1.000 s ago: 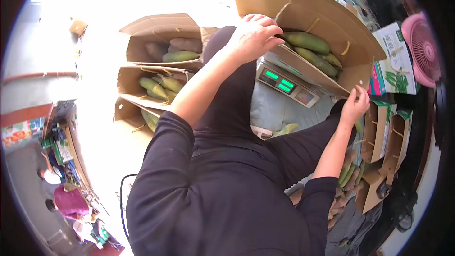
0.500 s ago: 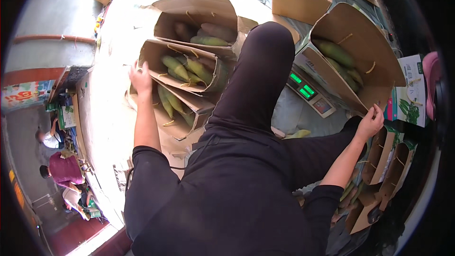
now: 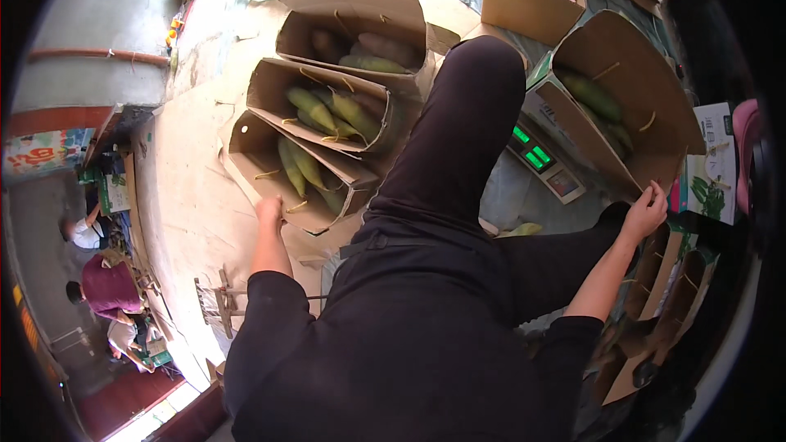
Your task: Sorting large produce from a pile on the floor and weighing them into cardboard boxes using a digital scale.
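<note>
My left hand [image 3: 270,211] is at the near left rim of an open cardboard carton [image 3: 246,143], its fingers closed at the edge. Long, plump green vegetables [image 3: 301,165] lie inside. Behind it stand a second carton [image 3: 266,86] and a third carton [image 3: 352,4], both holding similar vegetables. On the right, my right hand [image 3: 647,211] pinches the near corner of a larger open carton [image 3: 647,65]. This box sits at a digital scale [image 3: 539,157] with lit green digits, and green vegetables [image 3: 591,98] fill its left side. Yellow cord handles hang in the boxes.
An open brown carton [image 3: 532,8] stands at the far right. More cartons [image 3: 692,278] are at the lower right, near a printed box [image 3: 711,160] and something pink [image 3: 747,147]. A loose green vegetable [image 3: 524,230] lies by my leg. Several people [image 3: 113,286] sit at far left.
My left hand has moved down and nearer, from the middle carton's left side to the nearest carton's rim, whose left flap now stands spread outward. My right hand remains at the large carton's corner.
</note>
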`<state>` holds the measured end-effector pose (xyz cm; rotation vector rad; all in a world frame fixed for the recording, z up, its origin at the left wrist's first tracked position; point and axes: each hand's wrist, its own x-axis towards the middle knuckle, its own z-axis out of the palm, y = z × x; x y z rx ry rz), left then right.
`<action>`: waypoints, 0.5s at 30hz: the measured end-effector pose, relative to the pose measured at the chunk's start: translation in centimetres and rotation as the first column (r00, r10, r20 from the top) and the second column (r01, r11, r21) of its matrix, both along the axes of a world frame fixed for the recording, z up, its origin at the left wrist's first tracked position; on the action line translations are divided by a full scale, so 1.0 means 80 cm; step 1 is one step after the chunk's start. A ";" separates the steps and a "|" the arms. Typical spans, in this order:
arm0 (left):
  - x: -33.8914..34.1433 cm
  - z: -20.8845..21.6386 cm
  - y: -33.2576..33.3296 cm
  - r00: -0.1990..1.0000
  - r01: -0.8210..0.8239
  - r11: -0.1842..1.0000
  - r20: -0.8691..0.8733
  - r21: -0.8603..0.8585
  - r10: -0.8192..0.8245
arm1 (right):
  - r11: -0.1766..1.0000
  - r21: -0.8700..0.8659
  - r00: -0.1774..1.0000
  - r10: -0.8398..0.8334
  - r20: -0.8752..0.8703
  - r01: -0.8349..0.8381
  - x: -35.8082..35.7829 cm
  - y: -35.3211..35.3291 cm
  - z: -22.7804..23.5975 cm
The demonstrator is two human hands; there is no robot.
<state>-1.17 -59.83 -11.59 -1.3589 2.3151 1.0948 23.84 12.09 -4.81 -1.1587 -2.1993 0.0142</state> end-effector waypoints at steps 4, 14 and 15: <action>0.006 0.011 -0.015 1.000 0.004 1.000 -0.006 -0.027 -0.004 | 0.999 0.026 0.999 0.022 0.029 -0.023 0.001 0.004 -0.002; 0.099 -0.038 -0.184 0.980 -0.195 0.972 -0.015 0.132 0.199 | 0.993 0.057 0.989 0.095 0.110 -0.102 0.009 0.016 -0.013; 0.116 -0.039 -0.182 0.972 -0.231 0.969 0.070 0.088 0.226 | 0.993 0.064 0.989 0.094 0.116 -0.101 0.011 0.016 -0.012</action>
